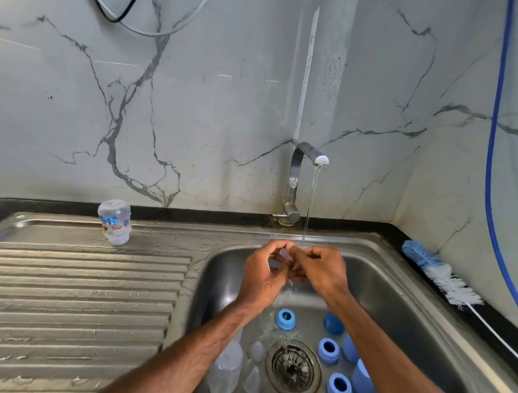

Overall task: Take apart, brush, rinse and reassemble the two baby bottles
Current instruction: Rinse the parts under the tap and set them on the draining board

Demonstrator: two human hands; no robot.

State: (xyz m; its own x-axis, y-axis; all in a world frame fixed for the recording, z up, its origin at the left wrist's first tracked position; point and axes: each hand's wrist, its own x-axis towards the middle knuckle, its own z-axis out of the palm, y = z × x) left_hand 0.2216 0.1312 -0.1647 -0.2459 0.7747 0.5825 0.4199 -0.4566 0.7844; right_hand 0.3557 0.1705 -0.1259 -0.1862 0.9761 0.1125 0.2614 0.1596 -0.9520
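Teat (pixel 284 253) sits pinched in the fingers of my left hand (pixel 264 274) under the tap (pixel 295 177) stream. My right hand (pixel 324 267) pinches it too.

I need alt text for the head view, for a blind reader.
The left hand and right hand hold a small clear part under the running tap. Blue rings and a clear bottle lie in the sink; a second bottle stands inverted on the drainboard.

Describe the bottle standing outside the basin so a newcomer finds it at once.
Start at the ribbed drainboard left of the sink basin. At its far edge, by the wall, stands a clear bottle, mouth down, with a printed label. The other clear bottle lies inside the basin.
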